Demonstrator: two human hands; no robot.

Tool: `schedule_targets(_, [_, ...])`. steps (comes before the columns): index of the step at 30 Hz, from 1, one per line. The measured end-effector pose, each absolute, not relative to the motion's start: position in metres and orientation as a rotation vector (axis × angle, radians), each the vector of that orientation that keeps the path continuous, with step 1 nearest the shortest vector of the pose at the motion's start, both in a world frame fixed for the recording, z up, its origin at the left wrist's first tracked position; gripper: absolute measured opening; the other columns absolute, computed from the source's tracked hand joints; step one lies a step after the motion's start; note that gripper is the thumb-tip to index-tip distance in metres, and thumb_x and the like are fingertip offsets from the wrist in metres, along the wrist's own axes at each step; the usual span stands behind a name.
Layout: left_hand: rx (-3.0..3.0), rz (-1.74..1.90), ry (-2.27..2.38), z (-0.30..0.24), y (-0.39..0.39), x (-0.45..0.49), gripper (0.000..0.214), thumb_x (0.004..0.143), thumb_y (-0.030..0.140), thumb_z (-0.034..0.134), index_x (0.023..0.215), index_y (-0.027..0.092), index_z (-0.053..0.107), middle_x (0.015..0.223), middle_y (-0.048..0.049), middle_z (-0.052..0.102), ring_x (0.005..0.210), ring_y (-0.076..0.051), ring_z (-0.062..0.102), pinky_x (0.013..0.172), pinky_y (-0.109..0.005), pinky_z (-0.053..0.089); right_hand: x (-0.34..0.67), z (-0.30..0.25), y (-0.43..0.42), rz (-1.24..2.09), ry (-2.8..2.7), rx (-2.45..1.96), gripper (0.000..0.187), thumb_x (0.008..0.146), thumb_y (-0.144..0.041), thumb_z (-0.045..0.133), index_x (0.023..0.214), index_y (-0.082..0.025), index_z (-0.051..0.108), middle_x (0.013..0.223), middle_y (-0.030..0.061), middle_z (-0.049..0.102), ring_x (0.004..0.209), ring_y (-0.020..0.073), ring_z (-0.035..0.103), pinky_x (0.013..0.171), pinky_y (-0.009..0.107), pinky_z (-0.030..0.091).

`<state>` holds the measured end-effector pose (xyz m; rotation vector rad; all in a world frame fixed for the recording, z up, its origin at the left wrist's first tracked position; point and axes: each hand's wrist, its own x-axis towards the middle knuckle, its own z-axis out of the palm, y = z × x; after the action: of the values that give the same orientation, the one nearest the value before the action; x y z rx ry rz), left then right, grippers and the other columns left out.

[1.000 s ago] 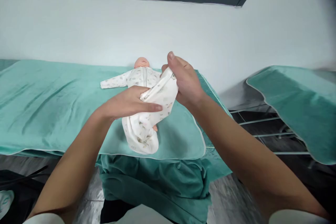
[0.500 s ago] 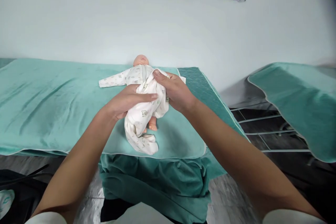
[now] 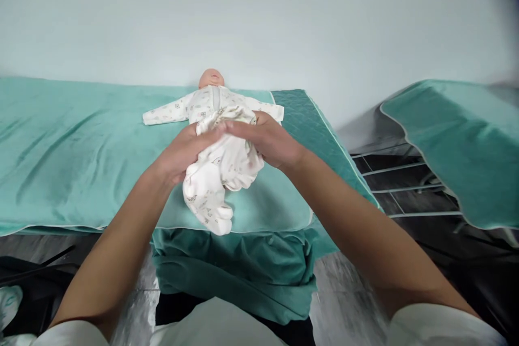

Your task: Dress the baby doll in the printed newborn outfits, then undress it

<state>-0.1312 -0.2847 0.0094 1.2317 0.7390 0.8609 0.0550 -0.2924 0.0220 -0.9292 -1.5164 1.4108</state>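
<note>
A baby doll [image 3: 210, 78] lies on its back on a teal padded mat [image 3: 81, 140], head toward the wall. It wears a white printed sleepsuit [image 3: 214, 173], sleeves spread out to both sides. My left hand [image 3: 182, 151] and my right hand [image 3: 265, 140] meet over the doll's middle, both closed on bunched sleepsuit fabric. The suit's legs hang loosely toward the mat's near edge; one footed end [image 3: 211, 216] lies below my hands. The doll's legs are hidden under the fabric and my hands.
A darker teal cloth [image 3: 243, 275] drapes down the table front below the mat. A second teal-covered surface [image 3: 458, 140] stands at the right, with a dark gap and metal rails [image 3: 397, 173] between. A white wall runs behind.
My hands came down from lifting the sleepsuit's lower part and now press the bunched fabric on the doll's middle. The bare doll foot seen before is now covered.
</note>
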Motion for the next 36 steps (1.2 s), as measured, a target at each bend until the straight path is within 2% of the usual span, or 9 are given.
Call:
schedule_targets(3, [1.319,0.737,0.737,0.010,-0.286,-0.136,0.045,0.070,0.043,0.087,0.105,0.017,0.075,0.089,-0.0100,0.077,0.093,-0.032,0.075,0.079,-0.042,0.063,0.054,0.021,-0.290,1.283,-1.446,-0.945,0.050,0.082,-0.068,0.069,0.106,-0.024,0.070,0.098,0.0052,0.076,0.095,0.0250,0.073,0.077,0.037,0.061])
schedule_targets(5, [1.311,0.832,0.735,0.010,-0.286,-0.136,0.045,0.072,0.043,0.086,0.106,0.016,0.075,0.093,-0.0101,0.077,0.096,-0.032,0.075,0.083,-0.043,0.062,0.056,0.021,-0.289,1.289,-1.445,-0.940,0.053,0.083,-0.071,0.065,0.107,-0.024,0.070,0.096,0.0051,0.076,0.092,0.0247,0.073,0.075,0.036,0.061])
schedule_targets(10, [1.209,1.130,0.743,0.007,-0.283,-0.124,0.048,0.080,0.053,0.076,0.112,0.018,0.071,0.095,-0.0087,0.077,0.101,-0.028,0.074,0.088,-0.040,0.061,0.063,0.017,-0.291,1.625,-1.664,-0.924,0.045,0.072,-0.054,0.084,0.098,-0.018,0.074,0.091,0.0061,0.076,0.085,0.0244,0.073,0.073,0.035,0.059])
schedule_targets(16, [1.241,0.986,0.812,-0.001,-0.281,-0.130,0.056,0.075,0.066,0.075,0.099,0.016,0.074,0.087,-0.0113,0.076,0.094,-0.031,0.075,0.076,-0.039,0.062,0.052,0.013,-0.284,1.414,-1.289,-0.871,0.041,0.077,-0.051,0.077,0.105,-0.021,0.071,0.099,0.0059,0.077,0.098,0.0264,0.072,0.084,0.039,0.059])
schedule_targets(19, [1.278,0.814,0.762,-0.003,-0.279,-0.138,0.052,0.067,0.056,0.086,0.097,0.015,0.075,0.084,-0.0119,0.076,0.087,-0.034,0.076,0.070,-0.041,0.063,0.051,0.014,-0.280,1.423,-1.241,-0.828,0.039,0.078,-0.051,0.075,0.104,-0.023,0.070,0.098,0.0048,0.077,0.094,0.0259,0.073,0.081,0.038,0.059])
schedule_targets(26, [0.993,1.166,0.549,0.006,-0.273,-0.128,0.048,0.076,0.039,0.081,0.116,0.016,0.069,0.108,-0.0104,0.077,0.110,-0.031,0.073,0.100,-0.043,0.057,0.061,0.011,-0.289,1.721,-1.530,-0.925,0.045,0.072,-0.052,0.085,0.098,-0.017,0.073,0.085,0.0069,0.076,0.073,0.0235,0.073,0.063,0.033,0.058])
schedule_targets(30, [0.879,1.028,0.516,0.005,-0.277,-0.126,0.046,0.086,0.043,0.072,0.123,0.015,0.066,0.112,-0.0114,0.076,0.115,-0.032,0.070,0.102,-0.043,0.056,0.052,0.006,-0.286,1.646,-1.388,-0.847,0.044,0.077,-0.051,0.081,0.105,-0.018,0.072,0.095,0.0070,0.077,0.087,0.0250,0.074,0.078,0.037,0.060])
schedule_targets(33, [0.970,0.925,0.597,-0.003,-0.278,-0.135,0.048,0.084,0.048,0.074,0.119,0.015,0.069,0.102,-0.0115,0.078,0.106,-0.034,0.074,0.089,-0.042,0.061,0.042,0.007,-0.280,1.503,-1.193,-0.680,0.040,0.085,-0.049,0.074,0.112,-0.021,0.070,0.109,0.0051,0.076,0.105,0.0250,0.072,0.094,0.039,0.057])
schedule_targets(36, [1.103,0.811,0.665,-0.008,-0.275,-0.145,0.051,0.075,0.044,0.084,0.114,0.015,0.071,0.090,-0.0103,0.077,0.096,-0.036,0.076,0.075,-0.041,0.063,0.039,0.010,-0.278,1.495,-1.128,-0.639,0.038,0.089,-0.048,0.068,0.116,-0.020,0.068,0.111,0.0050,0.076,0.109,0.0242,0.070,0.097,0.039,0.055])
